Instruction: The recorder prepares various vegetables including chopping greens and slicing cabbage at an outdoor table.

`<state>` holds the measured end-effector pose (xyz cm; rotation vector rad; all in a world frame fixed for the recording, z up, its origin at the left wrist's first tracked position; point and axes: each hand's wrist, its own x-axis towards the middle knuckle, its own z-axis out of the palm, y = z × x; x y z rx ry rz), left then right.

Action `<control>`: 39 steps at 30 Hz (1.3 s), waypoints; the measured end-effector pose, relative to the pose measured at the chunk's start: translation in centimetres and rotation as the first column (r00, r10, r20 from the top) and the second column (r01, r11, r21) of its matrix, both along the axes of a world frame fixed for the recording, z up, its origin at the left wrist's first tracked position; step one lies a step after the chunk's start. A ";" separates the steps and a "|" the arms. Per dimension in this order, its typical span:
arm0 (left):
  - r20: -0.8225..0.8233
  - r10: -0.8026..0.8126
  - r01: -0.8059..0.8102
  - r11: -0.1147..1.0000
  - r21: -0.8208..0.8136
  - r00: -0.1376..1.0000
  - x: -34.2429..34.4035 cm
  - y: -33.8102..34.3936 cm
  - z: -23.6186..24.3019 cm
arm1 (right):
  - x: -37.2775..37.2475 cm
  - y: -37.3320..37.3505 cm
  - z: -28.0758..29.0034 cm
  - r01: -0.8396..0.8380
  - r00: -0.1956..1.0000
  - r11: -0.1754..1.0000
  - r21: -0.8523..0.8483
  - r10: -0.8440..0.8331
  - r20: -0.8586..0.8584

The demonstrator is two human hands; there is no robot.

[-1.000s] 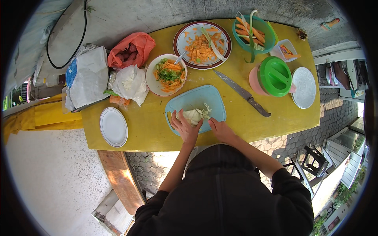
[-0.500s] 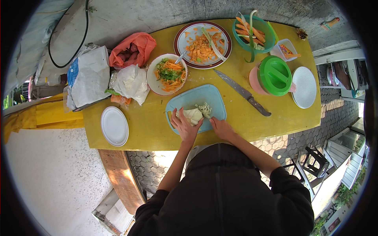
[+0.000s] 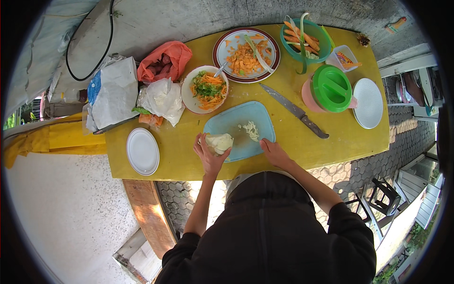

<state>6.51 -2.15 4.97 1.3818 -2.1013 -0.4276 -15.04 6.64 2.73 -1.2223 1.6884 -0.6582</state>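
Note:
My left hand [image 3: 209,154] is closed around a pale piece of cabbage [image 3: 220,143], lifted at the left end of the light blue cutting board [image 3: 227,117]. Chopped cabbage bits [image 3: 251,130] lie loose on the board's right half. At the board's lower right corner is my right hand [image 3: 276,155], its fingers bent together. What they pinch, the board's edge or something thin, cannot be made out. A large knife [image 3: 288,106] with a brown handle rests on the table to the right of the board.
Behind the board stand a bowl of shredded carrot and greens [image 3: 186,100], a red-rimmed plate of peelings [image 3: 218,54] and a teal bowl of carrots [image 3: 287,46]. A green-lidded pitcher [image 3: 332,88] is right. White plates [image 3: 143,151] and plastic bags [image 3: 163,102] sit left.
My left hand has raised the cabbage and moved it left, off the chopped bits, uncovering the board's middle. The right hand stays by the board's lower right corner.

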 end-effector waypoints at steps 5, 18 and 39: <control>0.094 0.051 -0.056 0.997 0.060 0.994 -3.6 1.4 -0.4 | 1.6 -0.4 4.0 0.052 0.978 0.998 -0.033 -0.044 0.205; 0.096 0.118 -0.124 0.991 0.056 0.988 -4.7 1.6 -0.9 | 2.0 -0.9 4.1 -0.036 0.987 0.999 0.002 0.035 0.160; 0.120 0.096 -0.100 0.995 0.028 0.988 -4.6 1.8 -1.3 | 1.6 -1.6 2.5 -0.106 0.994 0.984 0.145 0.100 0.047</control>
